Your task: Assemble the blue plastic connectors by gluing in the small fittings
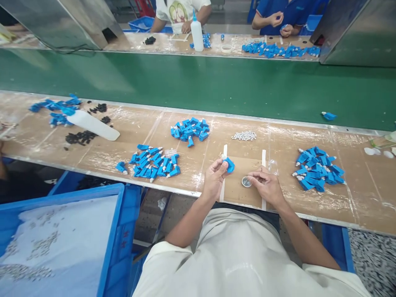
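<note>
My left hand (213, 178) is closed on a small blue plastic part (229, 165) with a white tip, held just above the bench. Pinched fingers of my right hand (266, 183) are at the edge of a small round metal dish (246, 182); whether they grip anything is too small to make out. Both hands are between two white tape strips (264, 165) on the brown bench top. Beyond them is a little heap of small grey-white pieces (244, 135). Similar blue parts form piles at left (154, 161), behind (190, 130) and at right (318, 169).
A white bottle (94, 125) with a blue cap lies near black pieces (81, 137). A green belt (198, 80) runs behind the bench, carrying one blue part (328, 116). Two people work across it. A blue crate (119, 231) stands at lower left.
</note>
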A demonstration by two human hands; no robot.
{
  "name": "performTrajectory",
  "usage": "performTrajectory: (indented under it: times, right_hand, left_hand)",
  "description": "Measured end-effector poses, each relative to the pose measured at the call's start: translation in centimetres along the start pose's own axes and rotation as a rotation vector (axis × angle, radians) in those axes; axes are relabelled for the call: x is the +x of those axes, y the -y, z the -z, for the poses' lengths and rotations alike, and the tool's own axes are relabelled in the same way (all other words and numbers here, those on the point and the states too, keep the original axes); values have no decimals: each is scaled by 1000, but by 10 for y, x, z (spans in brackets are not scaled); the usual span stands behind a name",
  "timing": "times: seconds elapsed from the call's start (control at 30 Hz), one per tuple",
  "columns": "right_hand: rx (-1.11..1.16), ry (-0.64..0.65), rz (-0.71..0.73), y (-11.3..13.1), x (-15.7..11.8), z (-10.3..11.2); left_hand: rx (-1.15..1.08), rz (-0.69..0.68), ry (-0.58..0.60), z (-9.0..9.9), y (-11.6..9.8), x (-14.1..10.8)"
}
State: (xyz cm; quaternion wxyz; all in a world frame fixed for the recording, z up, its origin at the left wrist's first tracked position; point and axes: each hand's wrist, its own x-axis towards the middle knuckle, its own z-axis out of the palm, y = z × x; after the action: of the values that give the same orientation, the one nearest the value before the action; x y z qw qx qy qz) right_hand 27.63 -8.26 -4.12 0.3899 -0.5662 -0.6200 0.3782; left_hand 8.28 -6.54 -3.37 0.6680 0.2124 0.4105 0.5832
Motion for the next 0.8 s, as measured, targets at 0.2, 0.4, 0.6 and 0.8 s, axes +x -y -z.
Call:
performTrajectory:
  times: [0.2, 0.4, 0.6, 0.8]
  right_hand:
    - [-158, 51, 280, 10, -9, 0]
    - [-160, 75, 276, 12, -6, 10]
    - [-30, -64, 39, 18, -6, 25]
    - [64, -195, 42, 38, -14, 32]
  left_hand:
    - [-19, 14, 0, 5, 3, 2]
    - [-39, 77, -13, 7, 5, 0]
    - [-27, 256, 121, 5, 13, -4]
    - [-28, 348, 222, -1, 15, -12]
